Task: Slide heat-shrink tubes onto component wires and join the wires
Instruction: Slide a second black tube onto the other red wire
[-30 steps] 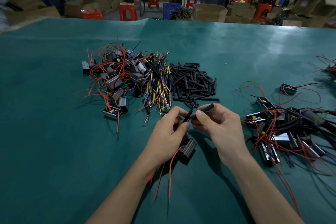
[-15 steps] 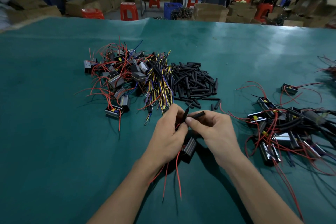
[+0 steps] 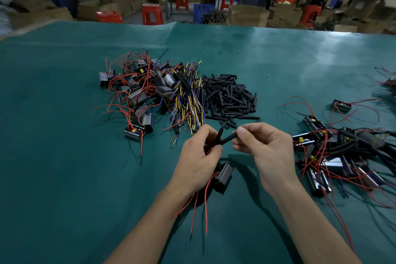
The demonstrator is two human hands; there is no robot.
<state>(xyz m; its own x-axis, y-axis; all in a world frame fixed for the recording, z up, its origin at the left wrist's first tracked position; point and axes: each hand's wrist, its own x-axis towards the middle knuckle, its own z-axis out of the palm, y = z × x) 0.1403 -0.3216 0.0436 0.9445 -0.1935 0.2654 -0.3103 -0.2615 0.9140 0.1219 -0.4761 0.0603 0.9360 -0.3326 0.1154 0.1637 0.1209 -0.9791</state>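
Just below the loose tube pile (image 3: 229,96), the right hand (image 3: 263,152) pinches a heat-shrink tube (image 3: 228,138); its long axis slants down-left toward the left hand (image 3: 199,156), whose fingers (image 3: 217,148) grip the component wire (image 3: 219,135); hands nearly touching.

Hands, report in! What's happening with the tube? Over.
Left hand grips wires. Right hand pinches black heat-shrink tube, at wire end. Component hangs below. Nothing blocking.

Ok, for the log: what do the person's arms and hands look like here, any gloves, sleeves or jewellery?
Both are bare. The left hand and right hand wear no gloves, and no rings show on the visible fingers. Both forearms are uncovered as far as the bottom edge of the frame, with no sleeve, watch or wristband in view. Nails look short and unpainted.
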